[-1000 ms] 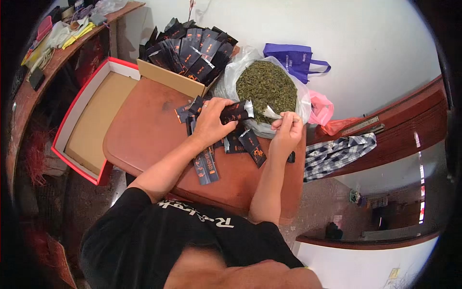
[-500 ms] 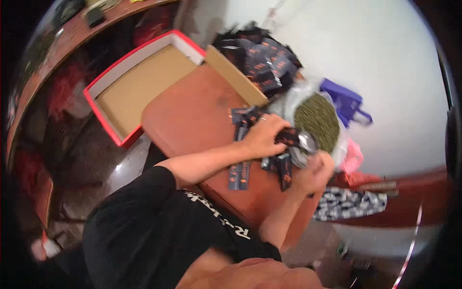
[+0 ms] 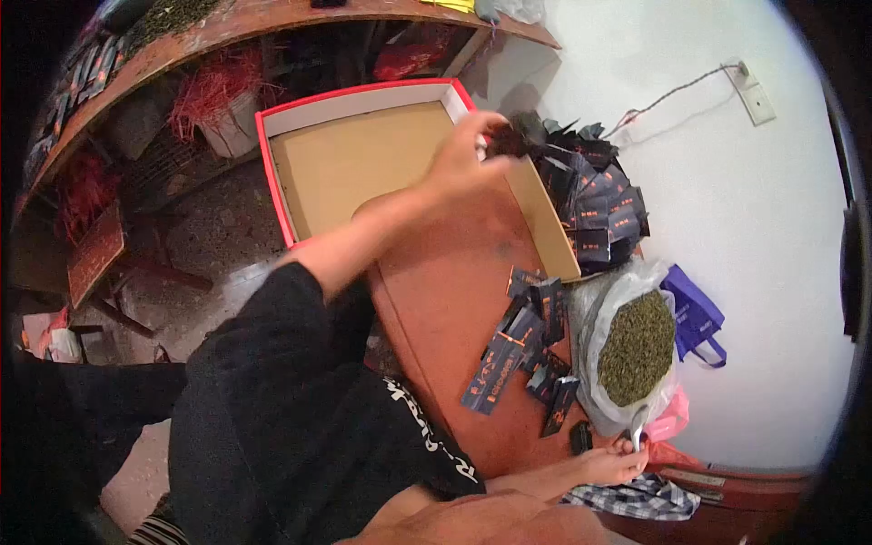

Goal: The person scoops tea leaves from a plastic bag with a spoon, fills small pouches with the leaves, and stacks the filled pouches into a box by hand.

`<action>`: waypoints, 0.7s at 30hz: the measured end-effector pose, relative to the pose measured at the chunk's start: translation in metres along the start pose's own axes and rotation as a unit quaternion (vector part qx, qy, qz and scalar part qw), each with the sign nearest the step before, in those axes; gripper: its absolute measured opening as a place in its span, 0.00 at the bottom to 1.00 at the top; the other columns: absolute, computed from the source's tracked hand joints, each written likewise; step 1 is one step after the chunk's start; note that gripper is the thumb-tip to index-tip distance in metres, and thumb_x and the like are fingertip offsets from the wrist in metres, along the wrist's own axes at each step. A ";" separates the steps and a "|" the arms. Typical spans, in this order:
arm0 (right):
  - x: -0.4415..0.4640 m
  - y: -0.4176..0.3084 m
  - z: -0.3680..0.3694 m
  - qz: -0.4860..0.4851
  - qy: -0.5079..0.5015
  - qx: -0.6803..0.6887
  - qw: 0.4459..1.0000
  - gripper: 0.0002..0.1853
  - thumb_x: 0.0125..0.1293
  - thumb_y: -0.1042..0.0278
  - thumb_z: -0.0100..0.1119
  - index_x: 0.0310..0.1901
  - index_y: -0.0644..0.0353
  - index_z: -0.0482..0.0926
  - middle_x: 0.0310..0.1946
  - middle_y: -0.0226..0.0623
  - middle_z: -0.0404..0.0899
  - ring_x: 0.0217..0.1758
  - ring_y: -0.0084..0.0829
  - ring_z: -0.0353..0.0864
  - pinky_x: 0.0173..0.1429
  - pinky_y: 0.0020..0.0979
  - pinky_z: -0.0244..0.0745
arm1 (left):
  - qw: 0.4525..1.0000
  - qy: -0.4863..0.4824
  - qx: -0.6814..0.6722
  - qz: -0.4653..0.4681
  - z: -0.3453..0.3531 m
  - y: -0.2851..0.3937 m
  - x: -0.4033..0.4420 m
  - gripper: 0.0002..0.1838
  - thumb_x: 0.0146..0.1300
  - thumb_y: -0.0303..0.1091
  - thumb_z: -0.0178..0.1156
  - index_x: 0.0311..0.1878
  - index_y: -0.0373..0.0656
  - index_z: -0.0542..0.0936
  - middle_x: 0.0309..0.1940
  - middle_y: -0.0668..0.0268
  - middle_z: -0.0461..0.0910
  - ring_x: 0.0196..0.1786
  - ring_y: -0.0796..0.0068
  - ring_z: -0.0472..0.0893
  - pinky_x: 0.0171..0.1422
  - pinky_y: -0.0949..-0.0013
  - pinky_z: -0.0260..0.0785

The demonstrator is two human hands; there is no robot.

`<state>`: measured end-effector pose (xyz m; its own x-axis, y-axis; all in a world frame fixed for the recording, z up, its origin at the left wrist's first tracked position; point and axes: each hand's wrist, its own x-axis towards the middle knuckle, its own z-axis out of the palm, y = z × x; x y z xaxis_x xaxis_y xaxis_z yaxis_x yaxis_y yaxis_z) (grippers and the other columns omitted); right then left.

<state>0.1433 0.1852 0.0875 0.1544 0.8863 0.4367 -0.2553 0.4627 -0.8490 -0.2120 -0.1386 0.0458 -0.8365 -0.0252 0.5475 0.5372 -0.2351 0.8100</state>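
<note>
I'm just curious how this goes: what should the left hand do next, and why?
Probably lower the dark packet into the brown box: the left hand holds it beside that box, where many similar packets are already crowded, while the right hand is away by the leaves with a spoon.

One scoop [image 3: 639, 425], one leaf-filled bag [image 3: 590, 352], roughly eight loose packets [image 3: 495, 368].
</note>
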 end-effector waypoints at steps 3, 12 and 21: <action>0.019 0.028 -0.021 0.001 -0.009 0.014 1.000 0.14 0.74 0.59 0.55 0.43 0.63 0.78 0.29 0.30 0.71 0.29 0.21 0.69 0.29 0.20 0.64 | 0.971 -0.003 0.238 0.018 -0.045 -0.080 0.049 0.25 0.52 0.30 0.73 0.53 0.36 0.75 0.49 0.59 0.76 0.48 0.71 0.81 0.48 0.69 0.75; 0.020 0.040 -0.029 0.026 -0.044 -0.055 0.997 0.15 0.75 0.54 0.53 0.45 0.59 0.75 0.24 0.26 0.67 0.23 0.20 0.66 0.25 0.19 0.57 | 0.941 -0.109 0.282 -0.154 -0.048 -0.248 0.069 0.28 0.44 0.42 0.78 0.45 0.37 0.79 0.40 0.53 0.83 0.45 0.57 0.82 0.52 0.59 0.74; 0.012 0.044 -0.016 0.039 -0.043 -0.062 0.996 0.13 0.74 0.58 0.52 0.42 0.61 0.75 0.23 0.26 0.66 0.23 0.19 0.64 0.25 0.19 0.55 | 0.919 -0.171 0.319 -0.157 -0.037 -0.300 0.063 0.34 0.42 0.43 0.81 0.53 0.41 0.78 0.49 0.51 0.79 0.56 0.51 0.78 0.62 0.55 0.71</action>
<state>0.1495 0.2153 0.0509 0.0540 0.9203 0.3874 -0.1428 0.3910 -0.9092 -0.4301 -0.1053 -0.1708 -0.9371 0.2782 0.2107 0.3197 0.4426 0.8378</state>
